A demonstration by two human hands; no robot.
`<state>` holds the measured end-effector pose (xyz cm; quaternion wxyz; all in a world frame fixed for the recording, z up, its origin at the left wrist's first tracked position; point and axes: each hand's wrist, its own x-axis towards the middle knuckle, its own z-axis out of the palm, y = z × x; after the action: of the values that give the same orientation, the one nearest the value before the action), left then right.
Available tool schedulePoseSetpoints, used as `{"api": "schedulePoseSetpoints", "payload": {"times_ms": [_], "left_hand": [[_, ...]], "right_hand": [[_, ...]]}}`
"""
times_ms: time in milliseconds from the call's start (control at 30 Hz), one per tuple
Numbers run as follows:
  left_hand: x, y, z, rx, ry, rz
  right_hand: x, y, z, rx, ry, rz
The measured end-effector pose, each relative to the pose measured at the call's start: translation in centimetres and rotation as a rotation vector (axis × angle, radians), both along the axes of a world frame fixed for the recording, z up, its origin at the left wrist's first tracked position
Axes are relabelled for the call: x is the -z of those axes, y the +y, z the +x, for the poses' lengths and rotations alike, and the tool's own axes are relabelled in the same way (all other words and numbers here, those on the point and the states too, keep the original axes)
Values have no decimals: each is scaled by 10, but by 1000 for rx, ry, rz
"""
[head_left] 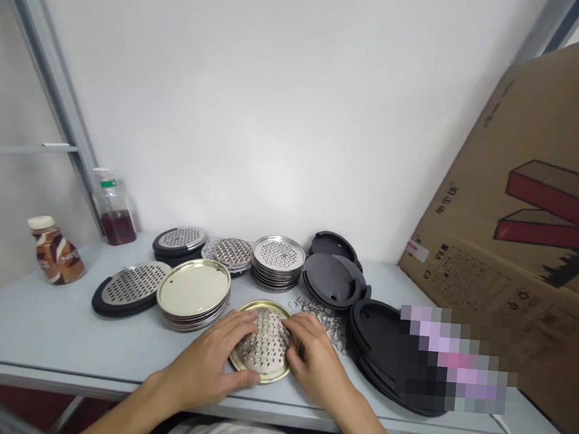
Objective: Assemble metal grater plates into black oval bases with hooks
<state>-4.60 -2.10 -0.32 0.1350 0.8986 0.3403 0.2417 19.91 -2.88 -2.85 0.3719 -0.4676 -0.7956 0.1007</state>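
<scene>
A round metal grater plate (264, 349) lies inside a gold-rimmed round tin lid (268, 303) near the table's front edge. My left hand (213, 358) grips it from the left, fingers on the plate and thumb at the near rim. On the right side, my right hand (316, 356) holds the same plate with bent fingertips and thumb at its edge. A stack of gold lids (194, 286) stands left of my left hand. Small metal rings (331, 324) lie in a heap just beyond my right hand.
Perforated discs stand in a stack (279, 253) behind, beside loose grater plates (234, 253). Black round holders (384, 345) and more black holders (334, 281) are at right, near a cardboard box (519, 228). A grater in a black holder (131, 288) and bottles (56, 252) are left.
</scene>
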Motion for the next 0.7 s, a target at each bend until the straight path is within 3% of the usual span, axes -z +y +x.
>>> {"api": "schedulePoseSetpoints", "payload": {"times_ms": [167,333,500,700], "left_hand": [[-32,8,20,-40,-32,206],[-59,57,42,-172,11,330],[-64,108,49,-173,64,313],[-67,123,48,-103,143,294]], "right_hand": [[0,-2,0,5,1,5],[2,-1,1,6,9,32],[6,1,2,14,30,64],[4,1,1,22,25,49]]}}
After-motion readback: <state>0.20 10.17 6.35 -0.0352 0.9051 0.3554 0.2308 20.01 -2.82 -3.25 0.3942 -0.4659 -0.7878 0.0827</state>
